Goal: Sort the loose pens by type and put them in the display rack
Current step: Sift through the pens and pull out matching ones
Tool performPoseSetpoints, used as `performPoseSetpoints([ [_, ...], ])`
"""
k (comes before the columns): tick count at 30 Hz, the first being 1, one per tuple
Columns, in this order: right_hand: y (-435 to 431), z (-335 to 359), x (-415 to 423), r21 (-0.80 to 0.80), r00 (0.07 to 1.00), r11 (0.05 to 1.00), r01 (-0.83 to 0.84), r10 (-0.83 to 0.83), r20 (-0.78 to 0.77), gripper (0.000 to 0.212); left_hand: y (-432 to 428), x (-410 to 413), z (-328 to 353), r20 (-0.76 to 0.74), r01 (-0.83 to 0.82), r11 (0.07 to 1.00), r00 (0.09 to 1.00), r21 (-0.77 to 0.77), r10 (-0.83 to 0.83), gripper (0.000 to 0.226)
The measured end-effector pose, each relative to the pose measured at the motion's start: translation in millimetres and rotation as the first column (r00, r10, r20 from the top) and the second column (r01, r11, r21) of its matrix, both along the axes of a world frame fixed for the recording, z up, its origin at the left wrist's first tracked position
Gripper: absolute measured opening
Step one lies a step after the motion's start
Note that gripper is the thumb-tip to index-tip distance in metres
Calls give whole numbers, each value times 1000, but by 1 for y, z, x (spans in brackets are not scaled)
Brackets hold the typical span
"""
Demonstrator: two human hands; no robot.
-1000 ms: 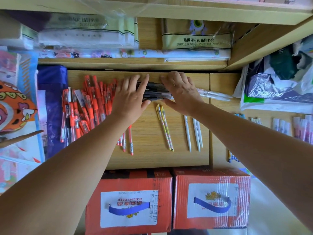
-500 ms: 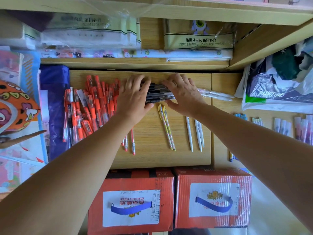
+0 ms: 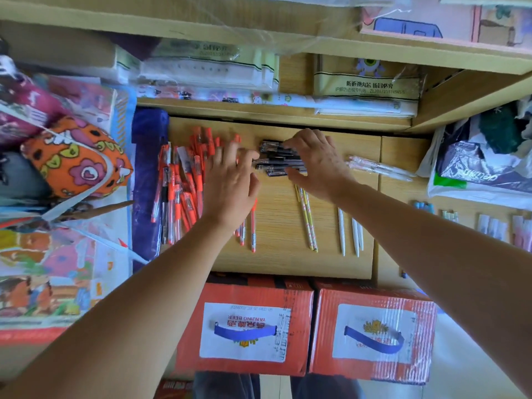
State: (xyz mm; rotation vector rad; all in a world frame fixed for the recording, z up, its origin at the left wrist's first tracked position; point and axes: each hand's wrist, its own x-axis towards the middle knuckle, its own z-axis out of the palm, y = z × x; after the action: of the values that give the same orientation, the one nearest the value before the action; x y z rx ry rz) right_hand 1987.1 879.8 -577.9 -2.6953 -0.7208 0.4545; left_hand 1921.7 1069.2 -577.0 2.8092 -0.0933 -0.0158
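A bundle of black pens point(image 3: 273, 159) lies crosswise at the back of the wooden shelf point(image 3: 282, 254). My right hand point(image 3: 319, 165) covers its right part, fingers over the far side and thumb along the near side, holding it. My left hand point(image 3: 230, 182) hovers with straight, spread fingers just left of the bundle, over the edge of a heap of red pens point(image 3: 184, 185). Two yellow patterned pens point(image 3: 307, 223) and three white pens point(image 3: 349, 231) lie lengthwise nearer me. Clear pens point(image 3: 380, 168) stick out to the right of my right hand.
Two red cardboard boxes point(image 3: 244, 326) stand below the shelf's front edge. A blue folder point(image 3: 148, 182) borders the red pens on the left, with colourful bags beyond. Packaged goods fill the upper shelf point(image 3: 288, 116). Plastic bags point(image 3: 483, 165) and more small pens lie to the right.
My left hand has drawn back left and toward me, off the black pens, uncovering their left ends. My right hand stays on the bundle. The camera has tilted slightly.
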Motion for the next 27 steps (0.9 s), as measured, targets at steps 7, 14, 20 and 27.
performPoseSetpoints([
  [7, 73, 13, -33, 164, 973, 986, -34, 71, -221, 40, 44, -61, 13, -151, -394, 911, 915, -123, 375, 22],
  [14, 101, 1, -66, -67, 939, 981, -183, 154, -306, 54, 66, -107, 8, -326, -533, 844, 809, -59, 489, 44],
  [20, 105, 0, -73, -40, 965, 993, -110, 97, -243, 47, 78, -126, 4, -363, -531, 844, 802, -69, 475, 37],
  [27, 135, -3, -80, -79, 955, 969, -236, 216, -203, 50, 81, -125, 2, -423, -465, 876, 825, -131, 375, 41],
])
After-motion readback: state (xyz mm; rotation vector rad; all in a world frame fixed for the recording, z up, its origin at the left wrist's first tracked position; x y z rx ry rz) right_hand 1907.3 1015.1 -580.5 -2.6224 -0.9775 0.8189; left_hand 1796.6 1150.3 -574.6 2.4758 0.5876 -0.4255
